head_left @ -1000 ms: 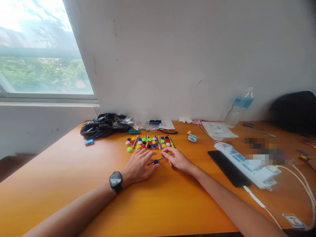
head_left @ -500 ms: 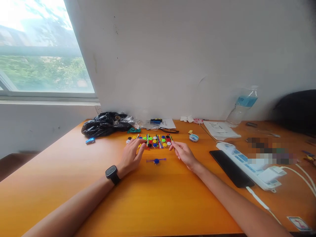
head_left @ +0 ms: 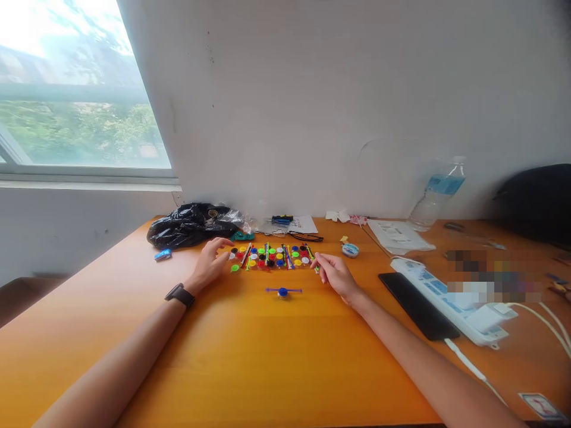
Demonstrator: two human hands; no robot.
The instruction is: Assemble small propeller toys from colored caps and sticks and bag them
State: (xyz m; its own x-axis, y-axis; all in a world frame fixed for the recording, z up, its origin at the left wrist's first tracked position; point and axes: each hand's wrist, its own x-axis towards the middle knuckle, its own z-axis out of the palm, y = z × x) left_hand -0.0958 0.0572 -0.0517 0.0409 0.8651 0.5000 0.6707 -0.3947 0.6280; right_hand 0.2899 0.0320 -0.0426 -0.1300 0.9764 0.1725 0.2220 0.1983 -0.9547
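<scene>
A cluster of small coloured discs and thin sticks (head_left: 272, 255) lies on the orange table (head_left: 267, 368). In front of it a blue disc with a blue stick through it (head_left: 283, 291) rests alone. My left hand (head_left: 210, 261), with a black watch on the wrist, reaches to the left end of the cluster, fingers curled and apart, close to a green disc (head_left: 234, 268). At the cluster's right end my right hand (head_left: 334, 273) pinches what looks like a thin yellow-green stick (head_left: 316, 266).
A black plastic bag (head_left: 191, 224) and a small blue object (head_left: 163, 255) lie at the back left. To the right are a black phone (head_left: 417, 305), a white power strip (head_left: 446, 297) with cable, papers (head_left: 395, 235) and a water bottle (head_left: 435, 196).
Both hands left the blue disc-and-stick piece and moved back to the cluster; the left went to its left end, the right to its right end and closed on a stick.
</scene>
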